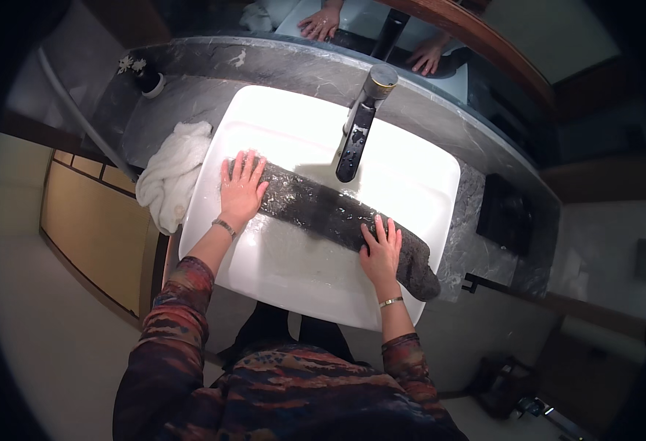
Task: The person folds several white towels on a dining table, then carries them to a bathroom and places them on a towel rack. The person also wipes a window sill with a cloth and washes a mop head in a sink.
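Note:
A long, dark grey, folded cloth (317, 205), perhaps a towel, lies across the white washbasin (284, 264). It looks wet and shiny along its left and middle, while its bunched right end rests over the basin's right rim. My left hand (241, 190) presses flat on the cloth's left end, fingers spread. Toward the other end, my right hand (382, 251) lies on top of it with fingers apart. Neither hand grips the fabric. Above the cloth's middle reaches a black faucet (356, 135) with droplets on it; whether water runs from it, I cannot tell.
A crumpled white towel (174, 171) lies on the grey stone counter (190, 96) against the basin's left side. Behind it stands a small dark vase (149, 81) with white flowers. A black tray-like object (502, 215) sits at right. The mirror (350, 25) reflects both hands.

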A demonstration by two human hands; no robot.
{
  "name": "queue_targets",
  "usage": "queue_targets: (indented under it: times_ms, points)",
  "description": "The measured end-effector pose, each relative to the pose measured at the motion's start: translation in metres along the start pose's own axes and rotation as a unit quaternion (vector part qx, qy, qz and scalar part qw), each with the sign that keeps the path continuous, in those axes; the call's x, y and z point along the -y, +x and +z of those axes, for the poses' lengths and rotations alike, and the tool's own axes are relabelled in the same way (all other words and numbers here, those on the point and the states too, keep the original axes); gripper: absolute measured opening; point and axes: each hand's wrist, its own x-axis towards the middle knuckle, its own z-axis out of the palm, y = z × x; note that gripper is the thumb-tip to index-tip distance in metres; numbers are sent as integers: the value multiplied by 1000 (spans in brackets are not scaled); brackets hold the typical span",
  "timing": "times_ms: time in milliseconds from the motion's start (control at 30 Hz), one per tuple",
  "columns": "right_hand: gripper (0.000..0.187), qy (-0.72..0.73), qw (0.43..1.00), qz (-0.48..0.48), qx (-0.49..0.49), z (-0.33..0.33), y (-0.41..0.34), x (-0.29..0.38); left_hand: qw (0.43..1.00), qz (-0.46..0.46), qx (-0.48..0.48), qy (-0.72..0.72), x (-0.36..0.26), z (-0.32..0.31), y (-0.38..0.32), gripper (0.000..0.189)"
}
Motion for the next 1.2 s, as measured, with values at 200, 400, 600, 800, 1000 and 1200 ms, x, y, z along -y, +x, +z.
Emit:
queue_targets:
  times_ms: [200, 400, 600, 800, 1000, 1200]
  points:
    - [51, -8, 1000, 6, -12, 4, 1, 2, 992, 71, -6, -106, -66, -2, -22, 59]
    - [52, 15, 1000, -9, -11, 6, 1, -2, 997, 46, -37, -50, -3, 3, -10, 59]
    - [70, 17, 1000, -9, -15, -2, 8, 9, 993, -21, -76, -82, -25, -4, -17, 75]
    - [94, 46, 998, -34, -6, 15, 44, 36, 971, 55, -49, -228, -92, -13, -11, 84]
    - [87, 58, 995, -80, -16, 41, 64, 43, 952, 116, -33, -281, -110, 2, -2, 61]
    - [82, 110, 992, -41, 50, 49, 80, 48, 937, -13, 37, -347, -120, 6, 13, 23]
